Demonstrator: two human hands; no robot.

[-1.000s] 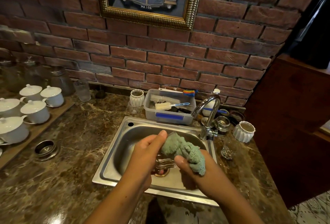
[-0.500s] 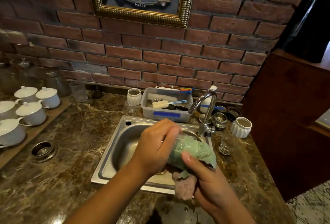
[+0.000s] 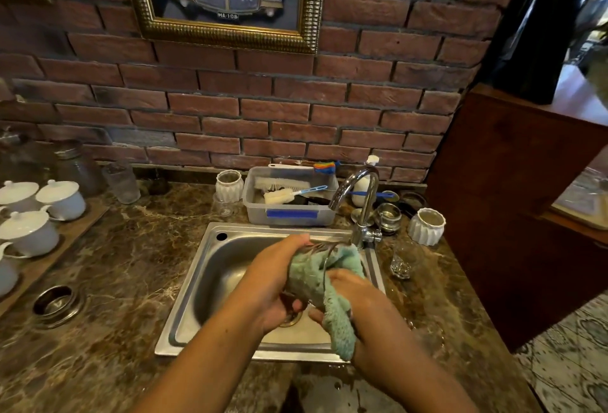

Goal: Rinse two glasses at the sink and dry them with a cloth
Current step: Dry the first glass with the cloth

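Hands wrap glass in cloth above sink rim.

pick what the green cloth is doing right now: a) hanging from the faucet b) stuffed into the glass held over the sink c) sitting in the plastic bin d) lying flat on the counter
b: the green cloth is pushed into the glass that the left hand grips over the sink, while the right hand works the cloth's hanging end.
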